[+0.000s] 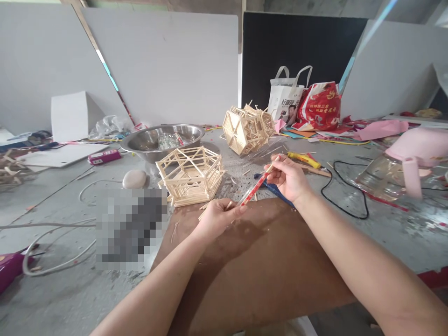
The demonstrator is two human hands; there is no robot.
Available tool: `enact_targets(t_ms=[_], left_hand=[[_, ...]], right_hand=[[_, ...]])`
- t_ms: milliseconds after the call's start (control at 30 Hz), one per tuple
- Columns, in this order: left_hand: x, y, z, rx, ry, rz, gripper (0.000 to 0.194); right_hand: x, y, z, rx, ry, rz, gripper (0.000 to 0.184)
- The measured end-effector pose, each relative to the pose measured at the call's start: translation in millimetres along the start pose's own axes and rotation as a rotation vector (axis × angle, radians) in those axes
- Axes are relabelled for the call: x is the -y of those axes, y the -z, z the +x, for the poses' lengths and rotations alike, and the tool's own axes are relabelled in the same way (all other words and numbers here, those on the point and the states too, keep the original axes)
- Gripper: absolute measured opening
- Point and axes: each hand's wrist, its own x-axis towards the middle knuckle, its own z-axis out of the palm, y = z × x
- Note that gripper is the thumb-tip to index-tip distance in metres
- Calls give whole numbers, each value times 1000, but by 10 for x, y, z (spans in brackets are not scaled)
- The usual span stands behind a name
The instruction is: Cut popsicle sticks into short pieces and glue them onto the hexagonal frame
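Note:
My left hand (pixel 217 217) is closed over the brown board (pixel 259 275), pinching thin wooden sticks (pixel 229 204) at its fingertips. My right hand (pixel 289 178) is closed on the upper end of a slim red and white wrapped stick (pixel 255 188), which slants down to the left hand. Just behind the left hand stands a small hexagonal house frame of wooden sticks (pixel 191 175). A second stick frame (pixel 247 128) lies tipped on its side farther back.
A steel bowl (pixel 163 140) sits back left, with a pale stone (pixel 134 178) and a pink box (pixel 104 157) near it. Bags (pixel 304 100) stand at the back. A black cable (pixel 345 186), a yellow tool (pixel 304 159) and pink paper (pixel 416 144) lie right. White cords (pixel 56 266) lie left.

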Motion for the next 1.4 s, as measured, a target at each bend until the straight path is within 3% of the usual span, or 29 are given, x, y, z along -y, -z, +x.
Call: enact_targets(t_ms=[133,200,333,433,567,733,900,1033,1100,1167,1233,1300,1400], left_hand=[[8,31,12,-111,7,-282,31],[-2,50,17,-226,-17,-405,27],[-32,101,32,-426,-76,-541,24],[-39,116,41,-469,-85,-526,25],[7,78,53,-396,-43,-454,25],[37,-14,32,-168,12,-352,23],[-21,-90,-23,80,1,-305,25],[-28,-83,-19,62,-39,-149,28],[-25,-70,-10,-11,-46,69,28],[-28,-61,-12,-100,-40,392,28],[-36,-61,-28,-151,-11,706,27],[-42,-66,-55,-117,34,910,30],[-38,-70,-89,-2,72,1042,36]], right_hand=[[-17,15,31,-180,3,57,5],[3,48,29,-163,-63,31,4],[74,150,-17,257,-304,-261,17],[57,147,-71,585,-442,-455,24],[-97,-21,-162,869,-556,-528,36],[-320,-216,-283,957,-626,-513,26],[-469,-267,-329,862,-569,-472,25],[-507,-249,-304,800,-527,-571,25],[-499,-228,-285,727,-394,-741,19],[-484,-211,-271,667,-174,-969,14],[-471,-206,-269,672,18,-1160,14],[-465,-211,-278,701,115,-1264,15],[-470,-218,-301,709,163,-1309,14]])
